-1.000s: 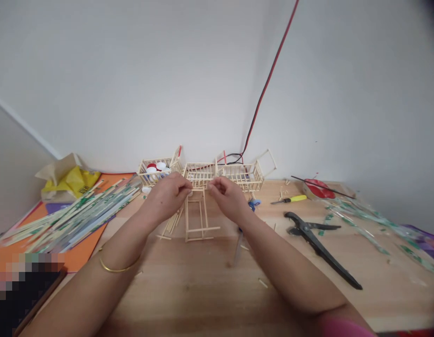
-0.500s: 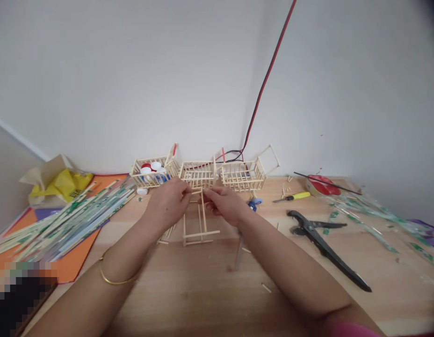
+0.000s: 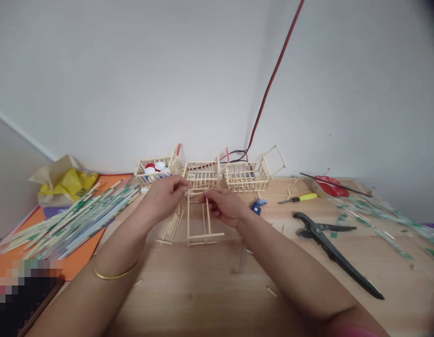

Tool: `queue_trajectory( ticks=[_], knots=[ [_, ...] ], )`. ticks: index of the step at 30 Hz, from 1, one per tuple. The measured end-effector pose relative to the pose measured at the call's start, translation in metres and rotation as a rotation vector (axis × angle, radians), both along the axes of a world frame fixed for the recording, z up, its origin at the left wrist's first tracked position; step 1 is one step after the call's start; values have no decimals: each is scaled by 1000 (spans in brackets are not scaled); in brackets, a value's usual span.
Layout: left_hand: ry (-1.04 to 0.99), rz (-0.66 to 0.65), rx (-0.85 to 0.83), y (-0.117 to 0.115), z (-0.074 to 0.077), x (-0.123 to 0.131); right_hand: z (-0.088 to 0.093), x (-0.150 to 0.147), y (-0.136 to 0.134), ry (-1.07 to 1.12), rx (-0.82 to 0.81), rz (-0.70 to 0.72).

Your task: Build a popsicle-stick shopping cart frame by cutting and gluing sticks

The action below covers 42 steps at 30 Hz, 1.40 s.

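Note:
A flat frame of thin wooden sticks (image 3: 202,231) lies on the wooden table (image 3: 203,290) in front of me. My left hand (image 3: 164,196) pinches the frame's far left corner, fingers closed on it. My right hand (image 3: 224,206) has its fingers closed on a short stick (image 3: 198,191) laid across the frame's far end. Loose sticks (image 3: 173,224) lie just left of the frame.
Three small stick crates (image 3: 245,177) stand along the wall, one with red and white caps (image 3: 154,166). Black pliers (image 3: 334,252), a yellow-handled tool (image 3: 301,198), a red tape roll (image 3: 325,186), wrapped chopsticks (image 3: 73,217), a yellow bag (image 3: 68,181) and a red-black cable (image 3: 269,89) are around.
Both hands came down from a raised pinch to the far end of the stick frame. The right hand now lies lower, over the frame's right side.

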<state>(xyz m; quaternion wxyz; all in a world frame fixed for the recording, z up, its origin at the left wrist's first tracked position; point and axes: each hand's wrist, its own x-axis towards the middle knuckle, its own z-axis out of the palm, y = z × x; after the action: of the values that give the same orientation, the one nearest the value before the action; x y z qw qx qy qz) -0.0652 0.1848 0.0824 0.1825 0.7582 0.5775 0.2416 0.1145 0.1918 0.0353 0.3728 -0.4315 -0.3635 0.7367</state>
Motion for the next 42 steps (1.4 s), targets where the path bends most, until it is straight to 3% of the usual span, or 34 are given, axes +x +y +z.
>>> queue_trajectory(
  ticks=[3,7,16,23,30,42],
  knots=[
    [-198,123,-160,1,3,-5,-2,-1,-1,9,0,-12],
    [-453,153,-370,2,-1,2,0,-3,-3,20,-2,-29],
    [-719,193,-500,7,-12,7,3,-6,-6,41,-21,-55],
    [-1032,215,-710,10,-18,7,-1,0,-2,126,-55,-18],
    [-1219,199,-782,10,-30,5,0,0,-2,160,-96,-31],
    [-1329,211,-771,6,-35,10,0,0,-3,194,-121,-26]
  ],
)
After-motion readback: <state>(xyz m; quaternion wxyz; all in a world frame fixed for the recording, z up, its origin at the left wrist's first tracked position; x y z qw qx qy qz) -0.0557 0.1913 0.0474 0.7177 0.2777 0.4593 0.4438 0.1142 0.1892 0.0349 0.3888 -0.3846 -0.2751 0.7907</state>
